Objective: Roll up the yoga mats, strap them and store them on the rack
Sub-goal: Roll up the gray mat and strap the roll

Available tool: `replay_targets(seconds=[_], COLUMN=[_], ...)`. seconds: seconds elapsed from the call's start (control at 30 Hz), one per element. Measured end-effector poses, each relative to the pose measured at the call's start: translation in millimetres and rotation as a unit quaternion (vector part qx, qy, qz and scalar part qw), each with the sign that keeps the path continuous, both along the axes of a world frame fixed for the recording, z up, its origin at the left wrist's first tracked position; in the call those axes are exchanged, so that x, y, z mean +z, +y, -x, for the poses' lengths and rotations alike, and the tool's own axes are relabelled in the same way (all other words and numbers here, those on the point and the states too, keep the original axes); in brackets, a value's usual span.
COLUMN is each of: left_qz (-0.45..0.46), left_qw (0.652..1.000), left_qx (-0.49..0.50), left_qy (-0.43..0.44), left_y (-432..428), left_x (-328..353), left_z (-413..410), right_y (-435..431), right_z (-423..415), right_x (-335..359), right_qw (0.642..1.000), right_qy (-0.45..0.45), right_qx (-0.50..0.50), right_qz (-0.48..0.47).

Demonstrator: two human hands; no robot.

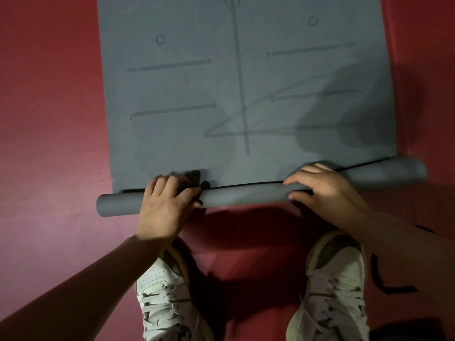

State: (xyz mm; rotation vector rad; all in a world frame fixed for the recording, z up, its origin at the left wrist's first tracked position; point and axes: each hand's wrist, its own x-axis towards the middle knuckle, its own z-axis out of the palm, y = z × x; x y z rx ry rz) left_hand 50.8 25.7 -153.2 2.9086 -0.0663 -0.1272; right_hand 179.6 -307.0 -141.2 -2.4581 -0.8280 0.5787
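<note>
We are finding the yoga mat (246,82) lying on the red floor (49,119), near end thinly rolled; left grip (167,205) and right grip (325,190) are clasping that roll; strapping and racking are remaining.

Both arms reach down; left hand (165,205) and right hand (322,190) grip the mat roll (246,196), palms down.

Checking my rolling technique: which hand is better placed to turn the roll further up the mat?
Right, slightly. The right hand wraps the roll, thumb on its near side, fingers over the top. The left hand holds it too, but its fingers are blurred over a dark patch.
</note>
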Motion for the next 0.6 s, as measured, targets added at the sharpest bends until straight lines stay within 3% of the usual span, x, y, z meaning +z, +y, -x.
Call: replay_targets(seconds=[0.13, 0.23, 0.43, 0.6], left_qz=[0.012, 0.056, 0.029, 0.004], left_qw=[1.000, 0.996, 0.999, 0.999], left_qx=[0.028, 0.064, 0.003, -0.018], left_qy=[-0.007, -0.022, -0.042, -0.041], left_y=[-10, -14, -12, -7], left_x=[-2, 0, 0, -5], left_z=[6, 7, 13, 14], right_y=[4, 7, 11, 6], right_z=[-18, -26, -26, -21], right_x=[-1, -4, -7, -3], right_qw=[0.990, 0.981, 0.980, 0.993], right_qy=[0.136, 0.182, 0.186, 0.115], right_qx=[-0.036, -0.058, -0.071, -0.020], right_qz=[-0.007, -0.007, -0.019, -0.006])
